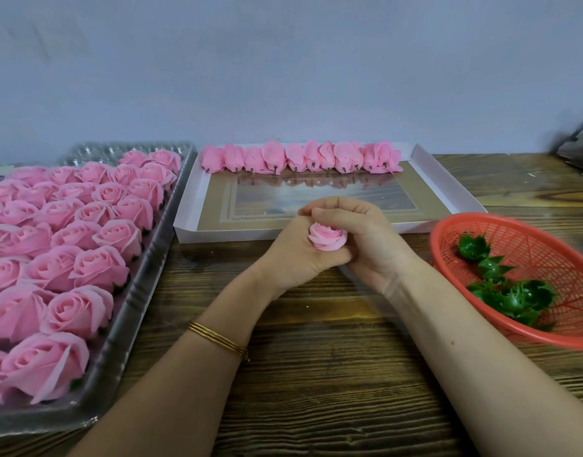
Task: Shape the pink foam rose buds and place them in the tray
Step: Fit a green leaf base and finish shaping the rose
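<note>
Shaping under way on one item: pink foam rose bud [326, 240], held just in front of the near rim of the white box [448, 183], above the bench [316, 374].

- Your left hand [296, 258] cups the bud from below, fingers curled round its base.
- Your right hand [359, 235] closes over it from the right, thumb and fingers pinching the outer petals.
- Done, by the look of it: the clear plastic tray [141, 285], left of the box, holds rows of opened roses [85, 268], with a few bare cups at its far end.
- Left to do: one row of unshaped buds [300, 158] along the far wall inside the box.
- Right of the box: red basket [527, 242] with green calyxes [511, 298].
- Judgement: well past halfway.
</note>
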Available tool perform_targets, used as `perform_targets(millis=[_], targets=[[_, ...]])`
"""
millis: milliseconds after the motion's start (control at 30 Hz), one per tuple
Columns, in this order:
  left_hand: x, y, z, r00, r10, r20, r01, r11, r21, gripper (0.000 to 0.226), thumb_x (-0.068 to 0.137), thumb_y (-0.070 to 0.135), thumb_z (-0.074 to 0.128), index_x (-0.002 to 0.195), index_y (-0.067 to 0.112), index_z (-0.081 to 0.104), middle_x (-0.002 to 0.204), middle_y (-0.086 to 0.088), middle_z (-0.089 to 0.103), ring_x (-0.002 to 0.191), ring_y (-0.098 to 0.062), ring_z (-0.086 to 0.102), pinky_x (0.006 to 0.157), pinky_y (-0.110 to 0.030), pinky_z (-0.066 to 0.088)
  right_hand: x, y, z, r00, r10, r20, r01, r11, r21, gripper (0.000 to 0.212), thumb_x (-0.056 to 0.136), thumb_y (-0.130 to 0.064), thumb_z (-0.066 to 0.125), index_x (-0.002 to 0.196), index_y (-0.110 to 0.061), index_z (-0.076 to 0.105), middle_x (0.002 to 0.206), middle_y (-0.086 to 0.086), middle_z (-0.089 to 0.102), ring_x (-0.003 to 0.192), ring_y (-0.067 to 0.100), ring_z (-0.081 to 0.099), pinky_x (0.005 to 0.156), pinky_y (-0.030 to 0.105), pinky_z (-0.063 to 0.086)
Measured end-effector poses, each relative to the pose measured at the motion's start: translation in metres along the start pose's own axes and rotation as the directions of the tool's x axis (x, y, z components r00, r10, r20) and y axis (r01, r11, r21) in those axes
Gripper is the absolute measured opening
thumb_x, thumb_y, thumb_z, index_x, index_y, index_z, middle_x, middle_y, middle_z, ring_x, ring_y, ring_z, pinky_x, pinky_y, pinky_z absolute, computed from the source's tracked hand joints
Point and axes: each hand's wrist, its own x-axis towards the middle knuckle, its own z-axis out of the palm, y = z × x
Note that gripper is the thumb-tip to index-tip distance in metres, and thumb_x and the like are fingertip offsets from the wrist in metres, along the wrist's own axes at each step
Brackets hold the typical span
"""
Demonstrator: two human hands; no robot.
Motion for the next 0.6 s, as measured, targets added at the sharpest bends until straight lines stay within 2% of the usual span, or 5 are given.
perform_targets(millis=[133, 233, 333, 467, 600], targets=[[0.001, -0.001, -0.001, 0.999, -0.022, -0.032, 0.02, 0.999, -0.046, 0.029, 0.078, -0.001, 0.07, 0.067, 0.024, 0.065, 0.062, 0.009, 0.061, 0.063, -0.007, 0.057, 0.06, -0.022, 0.046, 0.001, 0.0, 0.001, 1.0, 0.026, -0.01, -0.025, 0.996, 0.088, 0.02, 0.094, -0.013, 0.054, 0.086, 0.001, 0.068, 0.098, 0.023, 0.065, 0.096, 0.031, 0.062, 0.094, 0.042, 0.048], [0.0, 0.001, -0.002, 0.997, -0.03, -0.075, 0.019, 0.991, -0.135, 0.036, 0.083, -0.004, 0.067, 0.064, 0.026, 0.062, 0.051, 0.015, 0.055, 0.048, 0.002, 0.049, 0.05, -0.01, 0.039, -0.001, -0.004, 0.003, 0.997, 0.078, 0.001, -0.077, 0.982, 0.174, 0.031, 0.098, -0.02, 0.045, 0.09, 0.001, 0.066, 0.096, 0.02, 0.066, 0.089, 0.032, 0.062, 0.075, 0.038, 0.052], [0.002, 0.006, -0.002, 0.988, -0.019, -0.156, -0.007, 0.986, -0.165, 0.022, 0.085, -0.005, 0.066, 0.08, 0.016, 0.067, 0.053, 0.008, 0.059, 0.05, -0.001, 0.052, 0.051, -0.012, 0.042, -0.002, -0.004, 0.003, 0.996, 0.086, 0.017, -0.088, 0.953, 0.29, 0.034, 0.099, -0.018, 0.039, 0.095, 0.004, 0.064, 0.095, 0.023, 0.064, 0.083, 0.036, 0.058, 0.066, 0.037, 0.053], [0.004, 0.012, -0.001, 0.968, 0.035, -0.25, -0.071, 0.988, -0.137, 0.019, 0.082, -0.002, 0.071, 0.08, 0.017, 0.069, 0.074, -0.003, 0.069, 0.071, -0.01, 0.064, 0.066, -0.021, 0.052, 0.0, -0.002, 0.0, 0.996, 0.087, -0.009, -0.075, 0.903, 0.423, 0.027, 0.087, -0.008, 0.045, 0.105, 0.003, 0.062, 0.108, 0.021, 0.065, 0.102, 0.03, 0.062, 0.091, 0.032, 0.052], [0.008, 0.011, -0.002, 0.934, 0.022, -0.356, -0.075, 0.988, -0.136, 0.024, 0.071, 0.018, 0.074, 0.088, 0.009, 0.06, 0.077, 0.003, 0.061, 0.071, -0.008, 0.06, 0.064, -0.025, 0.052, -0.003, 0.003, 0.0, 0.997, 0.048, 0.066, -0.065, 0.952, 0.298, 0.034, 0.073, 0.006, 0.042, 0.091, -0.001, 0.07, 0.106, 0.017, 0.068, 0.102, 0.025, 0.063, 0.087, 0.03, 0.056]])
